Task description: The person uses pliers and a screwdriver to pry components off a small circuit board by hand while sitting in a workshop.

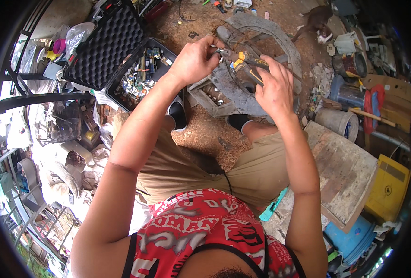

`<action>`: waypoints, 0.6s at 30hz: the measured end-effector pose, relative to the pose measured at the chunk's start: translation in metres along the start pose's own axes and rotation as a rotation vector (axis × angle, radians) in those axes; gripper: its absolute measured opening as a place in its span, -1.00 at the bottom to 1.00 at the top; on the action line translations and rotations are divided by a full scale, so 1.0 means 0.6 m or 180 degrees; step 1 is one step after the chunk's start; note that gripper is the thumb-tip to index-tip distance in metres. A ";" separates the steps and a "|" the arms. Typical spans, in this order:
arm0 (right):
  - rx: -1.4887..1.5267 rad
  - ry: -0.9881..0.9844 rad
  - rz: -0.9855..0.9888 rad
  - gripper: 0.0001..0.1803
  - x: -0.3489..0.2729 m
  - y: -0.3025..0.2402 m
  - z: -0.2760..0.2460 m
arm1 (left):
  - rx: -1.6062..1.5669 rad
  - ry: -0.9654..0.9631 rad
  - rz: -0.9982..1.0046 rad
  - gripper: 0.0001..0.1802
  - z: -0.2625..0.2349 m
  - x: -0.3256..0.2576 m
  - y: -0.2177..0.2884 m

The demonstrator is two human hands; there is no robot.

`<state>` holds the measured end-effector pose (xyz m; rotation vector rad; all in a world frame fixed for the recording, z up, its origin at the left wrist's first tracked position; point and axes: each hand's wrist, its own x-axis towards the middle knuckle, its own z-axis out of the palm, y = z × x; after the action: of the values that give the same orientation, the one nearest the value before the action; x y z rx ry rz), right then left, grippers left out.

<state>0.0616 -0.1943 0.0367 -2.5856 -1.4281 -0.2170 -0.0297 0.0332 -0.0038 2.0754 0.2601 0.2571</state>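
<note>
In front of me my right hand (277, 88) grips a pair of pliers (249, 61) with black and yellow handles. Their jaws point left, toward my left hand (196, 61). Its thumb and fingers pinch a small greyish metal piece (221, 51), too small to name, right at the jaws; whether the jaws bite on it I cannot tell. Beneath both hands lies a large grey ring-shaped frame (242, 95) on the ground. A square grey frame (213, 104) with small bits inside it sits against the ring's near left side.
To the left, an open black case (136, 104) holds many small circuit-board pieces; its foam-lined lid (104, 48) is raised. A dark animal (317, 22) stands at the far right. Rightward are buckets (335, 121), a worn wooden board (340, 169) and a yellow panel (387, 187).
</note>
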 end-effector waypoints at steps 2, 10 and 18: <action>0.0058 -0.0089 0.0172 -0.64 0.001 -0.007 0.001 | 0.0033 -0.0028 -0.0039 -0.70 -0.003 -0.001 -0.001; 0.1225 -0.0211 0.0651 -0.84 -0.008 0.008 0.022 | -0.0775 -0.0432 -0.0066 -0.76 -0.016 0.002 0.001; 0.2931 -0.1514 0.0658 -0.80 -0.008 0.060 0.028 | -0.1456 -0.1109 -0.0159 -0.79 -0.038 0.009 -0.005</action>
<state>0.0904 -0.2133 0.0165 -2.0010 -0.9845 0.9137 -0.0314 0.0552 0.0051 1.6220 0.0338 -0.0748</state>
